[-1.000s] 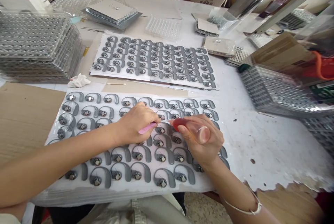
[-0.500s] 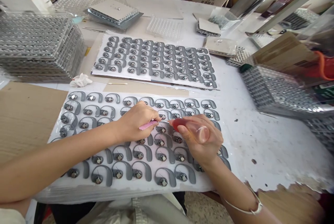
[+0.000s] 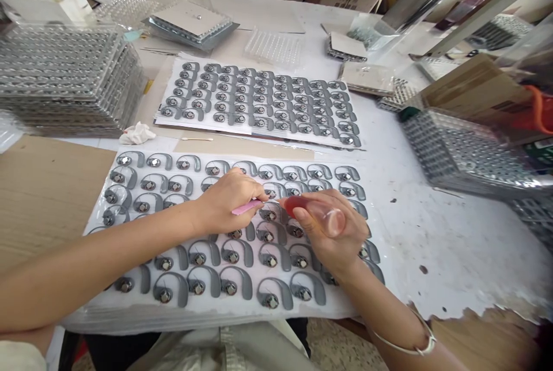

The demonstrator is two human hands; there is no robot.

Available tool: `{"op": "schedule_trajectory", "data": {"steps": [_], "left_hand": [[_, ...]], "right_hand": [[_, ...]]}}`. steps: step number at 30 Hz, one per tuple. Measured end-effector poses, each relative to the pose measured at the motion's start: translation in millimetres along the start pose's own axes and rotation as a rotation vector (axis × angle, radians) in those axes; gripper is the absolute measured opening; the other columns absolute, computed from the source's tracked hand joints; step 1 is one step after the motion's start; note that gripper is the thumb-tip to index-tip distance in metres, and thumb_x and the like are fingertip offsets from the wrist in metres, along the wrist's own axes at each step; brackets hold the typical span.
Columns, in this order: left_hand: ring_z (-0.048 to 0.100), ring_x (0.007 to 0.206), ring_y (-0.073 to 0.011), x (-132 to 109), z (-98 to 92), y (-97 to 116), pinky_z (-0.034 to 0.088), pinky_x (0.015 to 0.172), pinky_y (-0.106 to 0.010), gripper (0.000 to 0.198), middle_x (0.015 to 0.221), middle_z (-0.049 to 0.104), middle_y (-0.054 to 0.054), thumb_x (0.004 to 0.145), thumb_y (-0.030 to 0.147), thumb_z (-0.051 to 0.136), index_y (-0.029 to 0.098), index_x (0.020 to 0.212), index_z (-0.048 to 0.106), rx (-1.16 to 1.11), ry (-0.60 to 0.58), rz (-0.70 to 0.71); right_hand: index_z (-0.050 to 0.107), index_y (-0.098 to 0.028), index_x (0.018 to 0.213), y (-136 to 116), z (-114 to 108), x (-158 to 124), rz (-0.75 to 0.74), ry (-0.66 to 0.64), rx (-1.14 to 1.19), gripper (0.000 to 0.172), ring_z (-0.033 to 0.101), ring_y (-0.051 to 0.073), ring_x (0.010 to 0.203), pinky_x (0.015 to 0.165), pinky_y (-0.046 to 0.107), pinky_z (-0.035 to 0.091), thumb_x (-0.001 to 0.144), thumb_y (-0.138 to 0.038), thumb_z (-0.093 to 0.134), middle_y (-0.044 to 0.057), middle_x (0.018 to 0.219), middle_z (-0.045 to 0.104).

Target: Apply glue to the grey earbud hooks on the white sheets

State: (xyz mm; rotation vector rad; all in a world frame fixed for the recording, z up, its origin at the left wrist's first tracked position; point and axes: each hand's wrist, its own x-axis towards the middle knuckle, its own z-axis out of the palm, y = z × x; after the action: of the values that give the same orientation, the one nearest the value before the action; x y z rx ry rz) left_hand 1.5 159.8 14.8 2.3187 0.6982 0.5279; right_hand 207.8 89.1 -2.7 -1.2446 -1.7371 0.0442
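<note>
Left hand (image 3: 228,201) pinched shut on thin pink stick (image 3: 246,207); right hand (image 3: 339,235) wrapped tight round small clear red-tipped bottle (image 3: 313,212); both tips meet over 1 grey ear-hook part (image 3: 270,215), mid near white sheet (image 3: 207,310); best brace wrists on sheet, nozzle steady, neighbours untouched.

White worn table (image 3: 436,244), part trays (image 3: 259,97) — cardboard sheet (image 3: 43,198), cloth (image 3: 137,133)

The left hand (image 3: 224,201) hid most of the thin pink plastic stick (image 3: 247,207) and several grey ear-hook pieces (image 3: 235,251). The right hand (image 3: 341,238) wrapped the red-tipped clear bottle (image 3: 302,207); its nozzle was too small to tell. At nine o'clock, the stack of clear blister trays (image 3: 64,80) ran off the edge.
</note>
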Motion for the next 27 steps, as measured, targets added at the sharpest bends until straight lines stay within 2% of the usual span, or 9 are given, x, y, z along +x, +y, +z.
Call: {"op": "schedule_trajectory", "data": {"steps": [10, 12, 13, 16, 17, 20, 22, 24, 27], "left_hand": [[0.063, 0.066, -0.0149, -0.3, 1.8, 0.3, 0.040, 0.081, -0.033, 0.012, 0.071, 0.069, -0.001, 0.079, 0.009, 0.056, 0.015, 0.081, 0.066, 0.014, 0.029, 0.021], [0.062, 0.065, -0.0146, -0.1, 1.8, 0.4, 0.041, 0.080, -0.033, 0.012, 0.070, 0.069, -0.001, 0.080, 0.009, 0.056, 0.015, 0.080, 0.066, 0.019, 0.033, 0.027], [0.062, 0.064, -0.0144, 0.0, 1.6, 0.6, 0.041, 0.080, -0.033, 0.012, 0.070, 0.069, -0.001, 0.080, 0.009, 0.055, 0.016, 0.079, 0.066, 0.020, 0.031, 0.029], [0.062, 0.063, -0.0140, 0.2, 0.6, 1.5, 0.041, 0.081, -0.033, 0.013, 0.069, 0.068, -0.001, 0.080, 0.009, 0.054, 0.016, 0.077, 0.065, 0.021, 0.024, 0.035], [0.062, 0.063, -0.0140, 0.1, 0.3, 1.9, 0.042, 0.082, -0.033, 0.013, 0.068, 0.068, -0.001, 0.081, 0.009, 0.054, 0.016, 0.076, 0.064, 0.023, 0.023, 0.035], [0.062, 0.063, -0.0138, -1.2, 0.9, 2.9, 0.042, 0.081, -0.033, 0.013, 0.068, 0.068, 0.000, 0.082, 0.010, 0.054, 0.016, 0.076, 0.063, 0.035, 0.037, 0.051], [0.062, 0.062, -0.0134, -2.8, 2.5, 2.6, 0.042, 0.079, -0.032, 0.013, 0.067, 0.068, 0.000, 0.083, 0.009, 0.052, 0.016, 0.078, 0.063, 0.041, 0.079, 0.086], [0.063, 0.064, -0.0132, -3.7, 4.1, 0.4, 0.042, 0.076, -0.031, 0.014, 0.069, 0.069, 0.000, 0.083, 0.009, 0.051, 0.016, 0.082, 0.062, 0.050, 0.151, 0.133], [0.066, 0.073, -0.0146, -2.1, 5.4, -7.4, 0.041, 0.071, -0.030, 0.014, 0.082, 0.072, -0.003, 0.083, 0.006, 0.050, 0.015, 0.086, 0.061, 0.122, 0.276, 0.232]], "right_hand": [[0.064, -0.021, 0.086, 0.0, 3.4, -1.9, 0.026, 0.022, 0.021, 0.014, 0.063, 0.019, 0.067, 0.059, 0.034, 0.052, 0.076, -0.027, 0.073, 0.003, 0.076, 0.068], [0.066, -0.021, 0.084, -1.6, 1.0, -0.4, 0.130, 0.035, 0.081, 0.014, 0.063, 0.019, 0.066, 0.060, 0.034, 0.053, 0.075, -0.029, 0.074, 0.003, 0.075, 0.068], [0.067, -0.021, 0.084, -2.2, -2.7, 2.2, 0.233, 0.044, 0.156, 0.014, 0.063, 0.019, 0.065, 0.058, 0.034, 0.053, 0.076, -0.031, 0.073, 0.003, 0.075, 0.068], [0.067, -0.019, 0.078, -1.6, -25.6, 18.5, 0.570, 0.120, 0.520, 0.020, 0.064, 0.020, 0.058, 0.042, 0.029, 0.048, 0.083, -0.038, 0.064, 0.005, 0.067, 0.067], [0.065, -0.019, 0.072, -0.5, -36.3, 26.2, 0.613, 0.163, 0.629, 0.025, 0.063, 0.019, 0.055, 0.038, 0.027, 0.044, 0.084, -0.040, 0.061, 0.006, 0.063, 0.066], [0.061, -0.022, 0.062, 3.3, -67.0, 49.5, 0.608, 0.193, 0.743, 0.029, 0.058, 0.016, 0.048, 0.034, 0.024, 0.037, 0.084, -0.041, 0.062, 0.007, 0.066, 0.067], [0.061, -0.023, 0.061, 4.9, -77.9, 61.2, 0.616, 0.172, 0.745, 0.029, 0.058, 0.016, 0.049, 0.035, 0.025, 0.037, 0.084, -0.040, 0.061, 0.007, 0.067, 0.067], [0.061, -0.024, 0.063, 6.1, -77.2, 68.5, 0.587, 0.166, 0.713, 0.027, 0.062, 0.019, 0.055, 0.035, 0.026, 0.038, 0.085, -0.040, 0.061, 0.006, 0.066, 0.065], [0.062, -0.023, 0.066, 8.5, -58.5, 74.4, 0.480, 0.144, 0.605, 0.024, 0.066, 0.022, 0.063, 0.037, 0.029, 0.043, 0.086, -0.037, 0.061, 0.005, 0.066, 0.064]]}}
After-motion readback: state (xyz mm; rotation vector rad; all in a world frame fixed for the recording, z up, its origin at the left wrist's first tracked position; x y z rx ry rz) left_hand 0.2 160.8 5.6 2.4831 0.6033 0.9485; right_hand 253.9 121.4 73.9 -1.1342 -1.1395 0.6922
